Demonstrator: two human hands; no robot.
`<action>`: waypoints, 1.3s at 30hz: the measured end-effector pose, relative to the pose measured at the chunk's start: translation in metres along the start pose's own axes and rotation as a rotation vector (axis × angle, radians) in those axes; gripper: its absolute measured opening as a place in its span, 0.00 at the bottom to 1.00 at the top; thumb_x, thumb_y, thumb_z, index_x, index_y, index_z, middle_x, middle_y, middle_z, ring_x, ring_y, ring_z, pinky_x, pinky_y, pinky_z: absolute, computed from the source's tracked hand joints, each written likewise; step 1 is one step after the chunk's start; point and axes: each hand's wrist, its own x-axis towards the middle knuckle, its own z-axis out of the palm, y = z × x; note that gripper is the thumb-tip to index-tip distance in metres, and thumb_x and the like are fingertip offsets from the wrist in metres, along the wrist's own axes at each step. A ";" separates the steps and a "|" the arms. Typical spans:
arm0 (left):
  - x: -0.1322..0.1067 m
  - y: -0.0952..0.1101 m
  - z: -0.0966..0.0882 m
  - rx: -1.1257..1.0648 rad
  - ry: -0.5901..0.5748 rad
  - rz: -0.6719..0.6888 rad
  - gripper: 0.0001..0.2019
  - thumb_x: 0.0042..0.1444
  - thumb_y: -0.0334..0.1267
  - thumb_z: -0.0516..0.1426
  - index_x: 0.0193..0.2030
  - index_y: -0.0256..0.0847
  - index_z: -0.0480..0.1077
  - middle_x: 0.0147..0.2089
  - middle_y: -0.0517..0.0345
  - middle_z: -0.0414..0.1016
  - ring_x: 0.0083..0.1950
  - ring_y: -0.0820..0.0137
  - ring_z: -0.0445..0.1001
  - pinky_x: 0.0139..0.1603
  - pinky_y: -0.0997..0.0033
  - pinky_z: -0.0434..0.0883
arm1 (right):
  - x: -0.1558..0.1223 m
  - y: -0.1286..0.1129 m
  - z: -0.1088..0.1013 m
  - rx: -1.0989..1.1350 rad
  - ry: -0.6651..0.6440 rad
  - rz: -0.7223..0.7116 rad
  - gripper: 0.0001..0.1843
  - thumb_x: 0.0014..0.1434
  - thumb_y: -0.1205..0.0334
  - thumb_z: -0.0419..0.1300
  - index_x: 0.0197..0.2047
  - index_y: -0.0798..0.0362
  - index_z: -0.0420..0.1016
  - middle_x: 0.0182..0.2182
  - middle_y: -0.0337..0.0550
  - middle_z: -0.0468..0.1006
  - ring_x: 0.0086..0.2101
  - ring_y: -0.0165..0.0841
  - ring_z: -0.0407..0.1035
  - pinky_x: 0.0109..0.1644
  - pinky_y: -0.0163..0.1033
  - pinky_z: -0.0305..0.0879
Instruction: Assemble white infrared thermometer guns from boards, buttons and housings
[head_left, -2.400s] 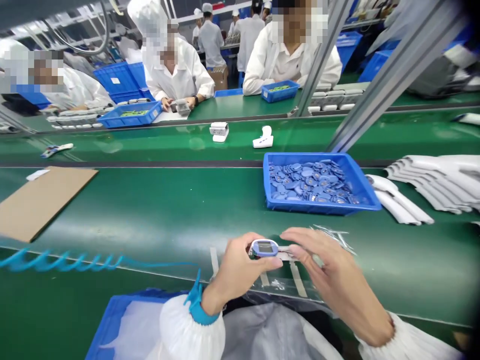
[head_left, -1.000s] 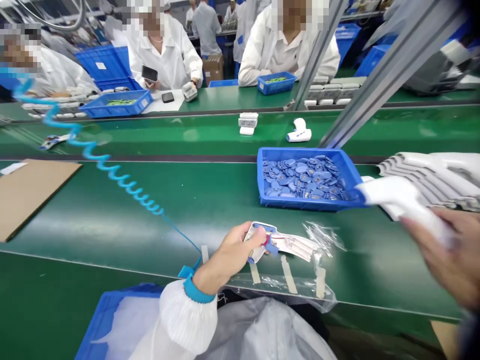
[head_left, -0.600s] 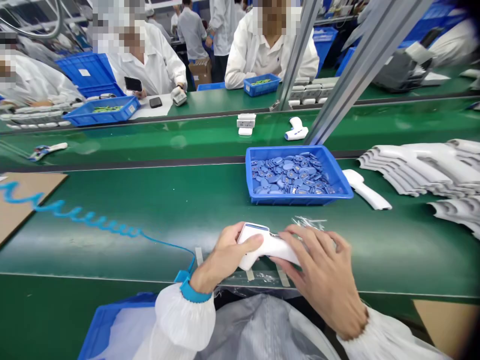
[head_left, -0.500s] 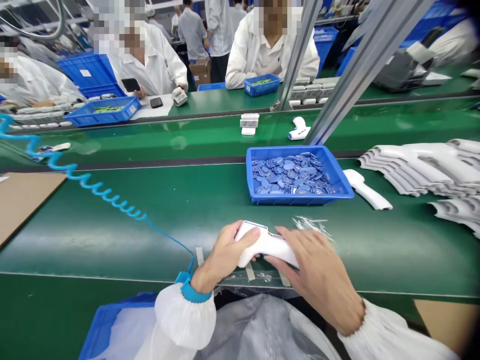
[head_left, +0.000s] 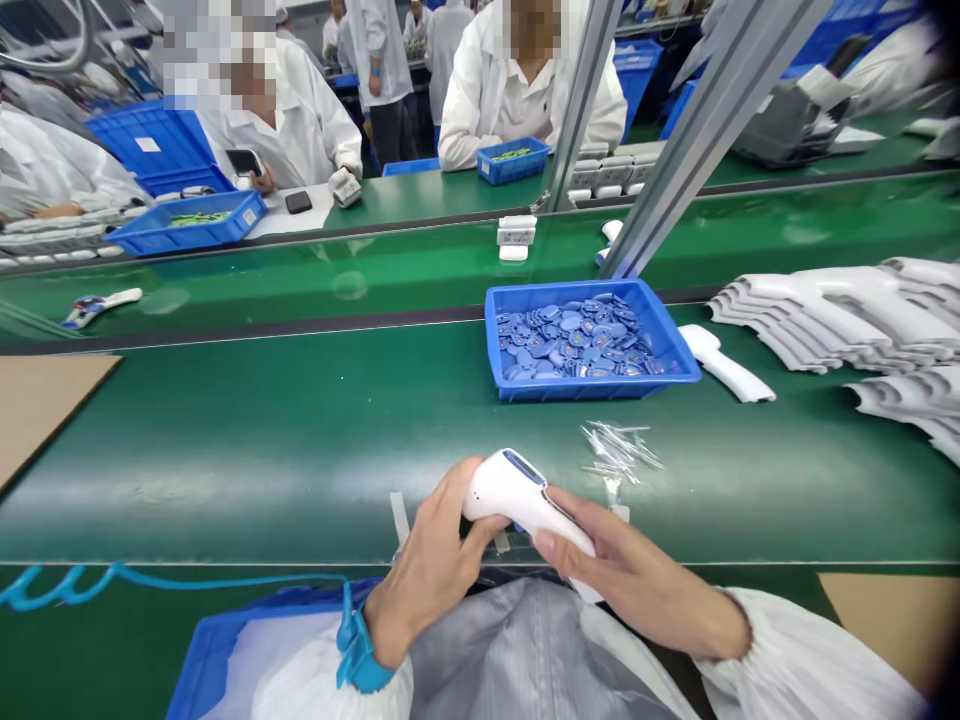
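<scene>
Both my hands hold a white thermometer housing [head_left: 517,495] with a blue display edge, just above the near edge of the green bench. My left hand [head_left: 427,565] wraps its rounded head from the left. My right hand [head_left: 622,575] grips its handle from below and the right. A blue wrist strap [head_left: 352,650] with a coiled blue cord sits on my left wrist. A small heap of clear plastic film [head_left: 615,450] lies just beyond the housing. Further back is a blue tray [head_left: 660,325] filled with several blue display parts.
Rows of white housing shells [head_left: 847,310] lie at the right, with one loose shell [head_left: 724,362] beside the tray. A brown cardboard sheet [head_left: 37,400] lies at the left. Behind runs a green conveyor [head_left: 300,275] carrying white parts. Seated workers in white coats face me. A slanted metal post [head_left: 675,130] rises behind the tray.
My right hand fetched a white shell from the right and joined it to the part in my left hand. Both hands have since drawn the housing nearer and tilted it.
</scene>
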 end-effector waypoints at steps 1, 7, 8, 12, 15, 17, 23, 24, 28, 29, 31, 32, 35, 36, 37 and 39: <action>0.001 -0.001 -0.001 -0.014 -0.001 0.017 0.21 0.67 0.38 0.55 0.65 0.47 0.59 0.61 0.55 0.69 0.59 0.65 0.69 0.60 0.64 0.66 | -0.002 0.001 0.001 -0.028 0.004 -0.036 0.35 0.62 0.34 0.52 0.63 0.47 0.66 0.44 0.45 0.78 0.40 0.39 0.72 0.43 0.43 0.71; 0.009 0.010 -0.014 -0.063 -0.195 -0.071 0.14 0.62 0.50 0.60 0.46 0.43 0.71 0.36 0.61 0.76 0.34 0.70 0.71 0.35 0.71 0.67 | 0.001 -0.005 -0.004 -0.267 0.034 -0.332 0.19 0.67 0.46 0.53 0.56 0.46 0.70 0.47 0.43 0.75 0.45 0.37 0.70 0.50 0.42 0.67; 0.011 0.014 -0.016 -0.045 -0.198 -0.107 0.15 0.60 0.52 0.60 0.41 0.42 0.71 0.30 0.63 0.73 0.30 0.71 0.68 0.30 0.72 0.64 | 0.006 -0.009 -0.002 -0.236 0.093 -0.383 0.19 0.68 0.47 0.53 0.56 0.46 0.69 0.48 0.43 0.75 0.45 0.35 0.70 0.49 0.41 0.67; 0.021 0.026 -0.016 -0.071 -0.127 -0.077 0.13 0.56 0.44 0.62 0.43 0.42 0.67 0.33 0.64 0.74 0.30 0.73 0.69 0.27 0.74 0.61 | 0.038 -0.038 0.021 -0.215 0.482 -0.490 0.16 0.67 0.48 0.54 0.34 0.50 0.71 0.31 0.38 0.72 0.31 0.29 0.66 0.36 0.35 0.62; 0.026 0.030 -0.009 -0.009 -0.153 0.031 0.08 0.54 0.33 0.57 0.43 0.41 0.69 0.35 0.60 0.77 0.31 0.71 0.72 0.28 0.73 0.63 | 0.061 -0.057 0.039 -0.426 0.746 -0.604 0.27 0.67 0.50 0.55 0.19 0.52 0.56 0.19 0.34 0.59 0.22 0.25 0.55 0.29 0.37 0.50; 0.027 0.030 -0.002 0.086 -0.126 0.042 0.06 0.53 0.32 0.55 0.39 0.39 0.70 0.31 0.56 0.76 0.29 0.67 0.73 0.28 0.70 0.62 | 0.070 -0.063 0.043 -0.521 0.840 -0.678 0.29 0.68 0.54 0.53 0.17 0.53 0.52 0.16 0.33 0.56 0.20 0.24 0.51 0.28 0.38 0.46; 0.030 0.035 -0.006 0.139 -0.021 0.049 0.11 0.57 0.42 0.59 0.44 0.39 0.69 0.34 0.53 0.78 0.30 0.64 0.75 0.28 0.68 0.62 | 0.070 -0.071 0.030 -0.407 0.992 -0.759 0.30 0.67 0.56 0.55 0.15 0.52 0.51 0.14 0.32 0.53 0.18 0.23 0.47 0.26 0.36 0.46; 0.031 0.035 -0.010 0.079 -0.050 0.036 0.11 0.57 0.43 0.59 0.43 0.40 0.68 0.35 0.55 0.78 0.30 0.66 0.75 0.27 0.70 0.63 | 0.068 -0.072 0.027 -0.361 1.007 -0.741 0.30 0.67 0.56 0.55 0.15 0.52 0.53 0.14 0.32 0.54 0.18 0.23 0.48 0.26 0.36 0.47; 0.034 0.032 -0.013 0.108 -0.089 0.036 0.12 0.60 0.45 0.58 0.44 0.40 0.67 0.38 0.55 0.79 0.33 0.66 0.77 0.28 0.71 0.66 | 0.069 -0.068 0.025 -0.402 0.847 -0.602 0.27 0.66 0.50 0.55 0.18 0.53 0.65 0.17 0.35 0.66 0.21 0.25 0.58 0.29 0.36 0.51; 0.034 0.031 -0.009 0.189 -0.066 0.051 0.12 0.60 0.44 0.57 0.45 0.38 0.67 0.39 0.52 0.79 0.34 0.63 0.77 0.29 0.68 0.67 | 0.070 -0.065 0.027 -0.444 0.818 -0.574 0.27 0.66 0.49 0.54 0.18 0.53 0.67 0.17 0.35 0.67 0.21 0.25 0.59 0.29 0.36 0.50; 0.032 0.029 0.000 0.346 -0.012 0.064 0.15 0.59 0.44 0.56 0.47 0.35 0.67 0.40 0.46 0.78 0.34 0.58 0.78 0.31 0.64 0.69 | 0.072 -0.061 0.031 -0.489 0.821 -0.532 0.29 0.67 0.49 0.52 0.17 0.53 0.67 0.16 0.37 0.69 0.20 0.26 0.60 0.29 0.37 0.50; 0.031 0.028 0.004 0.394 0.002 0.062 0.16 0.59 0.44 0.57 0.47 0.34 0.67 0.39 0.44 0.78 0.34 0.56 0.78 0.31 0.62 0.68 | 0.071 -0.060 0.032 -0.495 0.831 -0.519 0.30 0.68 0.49 0.50 0.17 0.53 0.67 0.16 0.37 0.69 0.20 0.27 0.61 0.29 0.37 0.50; 0.025 0.028 -0.002 0.395 -0.006 0.024 0.15 0.60 0.48 0.56 0.44 0.37 0.67 0.35 0.50 0.78 0.31 0.60 0.77 0.28 0.66 0.65 | 0.068 -0.064 0.021 -0.526 0.761 -0.517 0.31 0.68 0.47 0.49 0.17 0.52 0.69 0.16 0.37 0.70 0.20 0.27 0.63 0.29 0.36 0.53; 0.022 0.027 -0.010 0.375 -0.006 0.004 0.14 0.61 0.49 0.56 0.43 0.39 0.67 0.33 0.54 0.77 0.29 0.62 0.76 0.27 0.68 0.64 | 0.069 -0.068 0.010 -0.554 0.716 -0.509 0.31 0.68 0.46 0.49 0.18 0.52 0.71 0.17 0.37 0.72 0.21 0.27 0.65 0.30 0.35 0.55; 0.020 0.025 -0.021 0.351 -0.002 -0.017 0.14 0.62 0.51 0.56 0.41 0.41 0.67 0.31 0.57 0.76 0.29 0.64 0.75 0.26 0.69 0.62 | 0.071 -0.073 -0.004 -0.593 0.684 -0.486 0.30 0.69 0.46 0.48 0.21 0.52 0.73 0.19 0.36 0.74 0.22 0.27 0.67 0.30 0.34 0.57; 0.017 0.020 -0.044 0.321 0.043 -0.040 0.13 0.62 0.50 0.57 0.42 0.43 0.67 0.32 0.60 0.76 0.30 0.66 0.75 0.28 0.70 0.62 | 0.083 -0.082 -0.039 -0.706 0.655 -0.400 0.27 0.71 0.49 0.46 0.30 0.51 0.79 0.26 0.37 0.80 0.27 0.29 0.72 0.35 0.34 0.63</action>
